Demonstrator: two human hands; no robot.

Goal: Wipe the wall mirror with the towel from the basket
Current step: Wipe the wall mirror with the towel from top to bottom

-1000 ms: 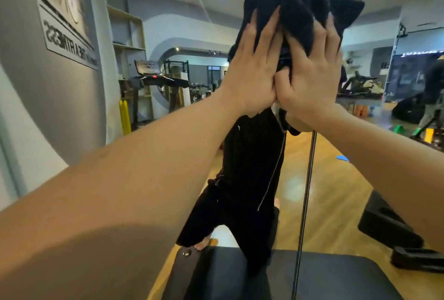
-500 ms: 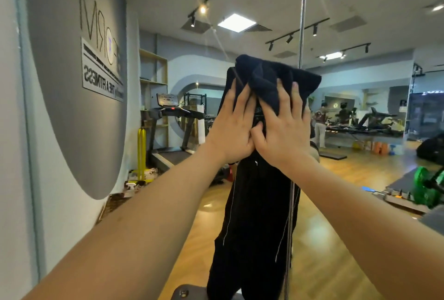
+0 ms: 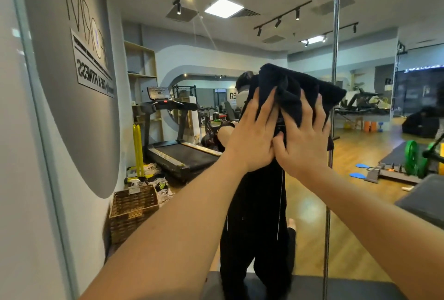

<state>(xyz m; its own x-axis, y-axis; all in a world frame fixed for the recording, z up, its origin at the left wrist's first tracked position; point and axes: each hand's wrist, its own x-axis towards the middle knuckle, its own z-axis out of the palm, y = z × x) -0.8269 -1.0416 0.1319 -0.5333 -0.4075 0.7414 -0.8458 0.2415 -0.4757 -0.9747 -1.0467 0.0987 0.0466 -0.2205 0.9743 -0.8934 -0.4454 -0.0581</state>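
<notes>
A black towel is bunched flat against the wall mirror, which fills most of the view. My left hand and my right hand lie side by side on the towel's lower part, fingers spread and pointing up, pressing it onto the glass. The towel sits beside a vertical seam between two mirror panels. A woven wicker basket shows in the reflection at the lower left, standing on the floor by the wall.
The mirror's left edge meets a grey wall. Reflected are a person in black clothes behind the towel, a treadmill, shelves, green weight plates and a wooden floor. A dark padded bench lies below my arms.
Both hands and the towel have slid down the mirror, from near the top of the view to mid height. The view has tilted, and the basket has come into sight.
</notes>
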